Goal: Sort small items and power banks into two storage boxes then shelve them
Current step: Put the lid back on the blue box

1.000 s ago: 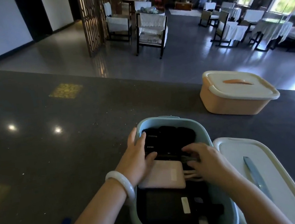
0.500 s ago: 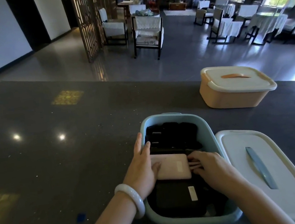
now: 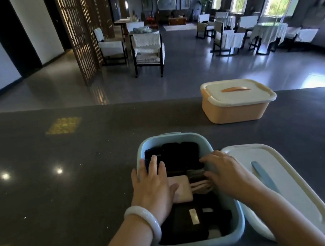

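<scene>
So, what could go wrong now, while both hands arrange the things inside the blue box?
The blue box looks quite full, so its lid, lying beside it, may not close flat. The right hand is at loose cables beside the pink power bank; they could snag or get pinched.

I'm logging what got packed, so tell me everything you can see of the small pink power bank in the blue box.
The pink power bank is a small flat rectangle with rounded corners, matte and plastic-looking. It lies flat in the middle of the open light blue plastic storage box, on top of dark items. The left hand covers its left part, thumb resting on its face. Pale cables lie along its right edge, under the right hand.
</scene>
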Demonstrator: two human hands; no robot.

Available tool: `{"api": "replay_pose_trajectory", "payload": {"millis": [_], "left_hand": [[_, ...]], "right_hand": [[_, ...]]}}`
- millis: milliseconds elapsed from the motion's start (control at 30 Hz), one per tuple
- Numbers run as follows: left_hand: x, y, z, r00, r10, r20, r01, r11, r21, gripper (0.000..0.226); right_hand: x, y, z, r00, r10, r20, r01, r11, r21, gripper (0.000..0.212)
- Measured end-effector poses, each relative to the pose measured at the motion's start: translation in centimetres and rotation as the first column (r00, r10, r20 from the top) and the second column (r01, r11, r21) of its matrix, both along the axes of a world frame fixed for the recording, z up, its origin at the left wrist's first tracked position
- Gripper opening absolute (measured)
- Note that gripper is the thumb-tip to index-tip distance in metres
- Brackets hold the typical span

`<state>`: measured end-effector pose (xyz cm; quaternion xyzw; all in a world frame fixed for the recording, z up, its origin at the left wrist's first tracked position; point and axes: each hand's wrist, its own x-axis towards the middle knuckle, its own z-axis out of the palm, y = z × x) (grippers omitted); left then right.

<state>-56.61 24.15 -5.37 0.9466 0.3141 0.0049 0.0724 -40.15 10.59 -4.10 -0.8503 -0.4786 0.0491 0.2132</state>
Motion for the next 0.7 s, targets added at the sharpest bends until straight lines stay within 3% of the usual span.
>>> {"api": "replay_pose_trajectory", "payload": {"millis": [100,333,500,700], "left_hand": [[2.1,-2.1,0.4,0.998,-0.066,0.008,0.064,0.987,0.149,0.07],[10.2,-11.1,1.8,0.992,-0.118,0.053,0.099,0.955,0.278,0.069],[16.6,-17.6,0.0,0.984,-0.177,-0.016,0.176,0.955,0.237,0.066],[19.3,-19.9,-4.3,0.968,-0.013,-0.249,0.037,0.995,0.091,0.075]], "right_hand": [[2.0,-2.2,0.5,1.0,-0.02,0.021,0.019,0.999,0.049,0.044],[9.2,-10.5,0.3,0.992,-0.09,0.09,0.092,0.995,-0.022,0.054],[14.7,-16.9,-1.6,0.986,-0.147,0.077,0.155,0.981,-0.115,0.059],[18.2,-21.6,-5.7,0.982,-0.174,0.071,0.187,0.939,-0.288,0.064]]}}
